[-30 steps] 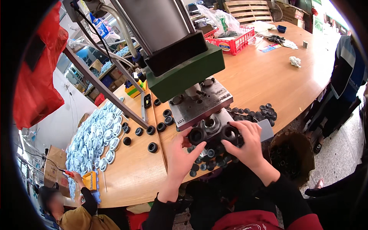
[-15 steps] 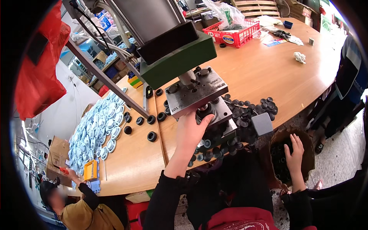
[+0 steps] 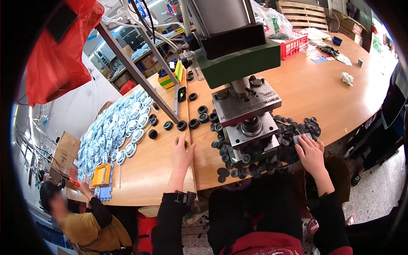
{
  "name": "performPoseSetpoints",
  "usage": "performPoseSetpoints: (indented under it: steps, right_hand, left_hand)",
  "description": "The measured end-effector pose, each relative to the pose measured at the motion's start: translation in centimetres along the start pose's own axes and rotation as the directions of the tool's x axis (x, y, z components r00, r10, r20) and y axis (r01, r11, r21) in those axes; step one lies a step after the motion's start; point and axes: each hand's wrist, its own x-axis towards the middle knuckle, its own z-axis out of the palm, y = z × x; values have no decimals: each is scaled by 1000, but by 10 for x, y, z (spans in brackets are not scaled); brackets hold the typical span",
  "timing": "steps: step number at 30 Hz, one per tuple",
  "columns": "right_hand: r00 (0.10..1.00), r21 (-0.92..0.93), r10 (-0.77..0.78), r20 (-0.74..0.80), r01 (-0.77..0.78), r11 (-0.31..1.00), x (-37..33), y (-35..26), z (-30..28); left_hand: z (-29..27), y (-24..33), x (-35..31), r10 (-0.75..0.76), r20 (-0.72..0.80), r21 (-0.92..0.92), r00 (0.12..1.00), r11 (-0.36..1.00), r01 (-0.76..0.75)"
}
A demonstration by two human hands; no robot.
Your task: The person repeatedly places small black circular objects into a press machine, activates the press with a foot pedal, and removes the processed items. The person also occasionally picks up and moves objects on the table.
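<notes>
My left hand (image 3: 181, 156) is on the table left of the press, thumb and fingers closed around a small black round part that they mostly cover. My right hand (image 3: 312, 155) lies with fingers stretched out on a grey ribbed pad (image 3: 297, 138), right of the press. Between them stands the bench press (image 3: 247, 102), with a green block and a steel die plate. A dark round piece (image 3: 251, 126) sits on its lower plate, beneath the upper one. Black discs (image 3: 255, 170) lie heaped around the base. Several black rings (image 3: 194, 123) stand left of it.
Pale blue parts (image 3: 112, 127) form a big pile on the left, near a yellow tray (image 3: 101, 174). A co-worker (image 3: 91, 225) sits at lower left. A metal post (image 3: 136, 72) slants up beside the press. A red basket (image 3: 294, 46) stands behind; a carton (image 3: 326, 182) is below the right edge.
My left hand has left the press and moved left to the black part on the table. From above the carton, my right hand has come up onto the grey pad. The view has shifted.
</notes>
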Motion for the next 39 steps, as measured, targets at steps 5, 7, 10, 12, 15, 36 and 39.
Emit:
performPoseSetpoints:
  steps: [5,7,10,12,15,36,39]
  right_hand:
    - [966,344,-7,-259,99,934,4,-42,-42]
    - [938,384,-59,-343,197,902,8,-72,-55]
    - [907,332,-129,-402,275,902,17,-107,-70]
    - [900,340,-103,-424,264,903,31,-130,-60]
    - [886,372,-62,-460,255,892,55,-160,-49]
    - [919,73,351,-178,-343,936,-143,93,3]
    - [895,194,429,-120,-403,895,-150,112,5]
  left_hand:
    - [22,-93,1,-148,239,152,960,982,114]
    - [14,-88,2,-172,314,103,934,984,147]
    - [-21,-1,9,-214,353,-305,911,894,328]
    - [-68,53,5,-205,489,-550,848,682,482]
    - [-107,93,-13,-75,556,-710,828,476,519]
    - [-37,212,46,114,456,-525,882,835,163]
    - [-31,216,56,139,366,-470,920,881,53]
